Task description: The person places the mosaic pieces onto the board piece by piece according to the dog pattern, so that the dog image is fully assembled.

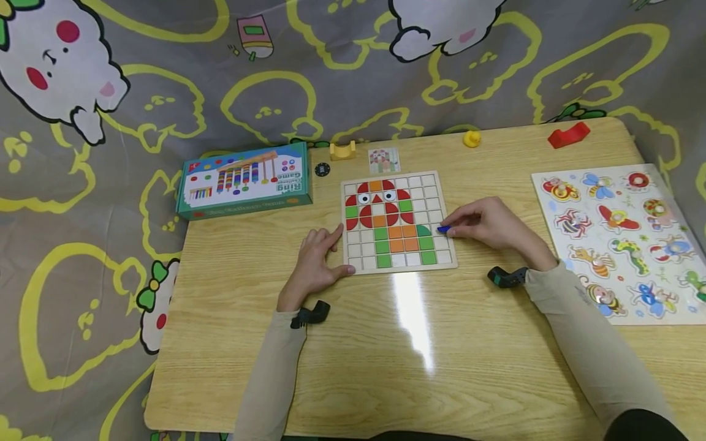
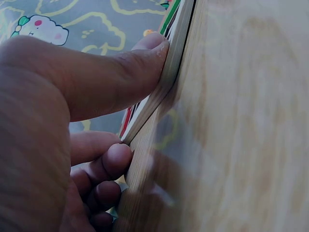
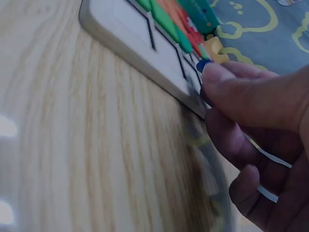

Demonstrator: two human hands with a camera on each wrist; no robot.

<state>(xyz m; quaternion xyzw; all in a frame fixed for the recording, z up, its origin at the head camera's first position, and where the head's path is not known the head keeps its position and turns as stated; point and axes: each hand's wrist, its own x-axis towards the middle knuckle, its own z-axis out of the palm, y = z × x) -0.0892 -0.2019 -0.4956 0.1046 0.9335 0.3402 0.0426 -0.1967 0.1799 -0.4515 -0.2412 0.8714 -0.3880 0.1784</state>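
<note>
A square wooden grid board (image 1: 358,251) lies on the table, partly filled with red, orange, green and white pieces and two eye pieces that form an owl-like picture. Spread along its left edge, my left hand (image 1: 315,260) touches the side with the index finger and the near-left corner with the thumb (image 2: 140,67). Its other fingers bend loosely. Between thumb and fingers, my right hand (image 1: 485,223) pinches a small blue puzzle piece (image 1: 444,229) at the board's right edge. In the right wrist view, only a bit of the blue piece (image 3: 203,64) shows past the thumb.
A small pattern card (image 1: 383,160) lies behind the board. Left of it are a yellow block (image 1: 343,150), a black disc (image 1: 322,169) and a ring game box (image 1: 245,182). A rubber duck (image 1: 472,139), a red block (image 1: 569,135) and an insect puzzle board (image 1: 623,245) are rightward.
</note>
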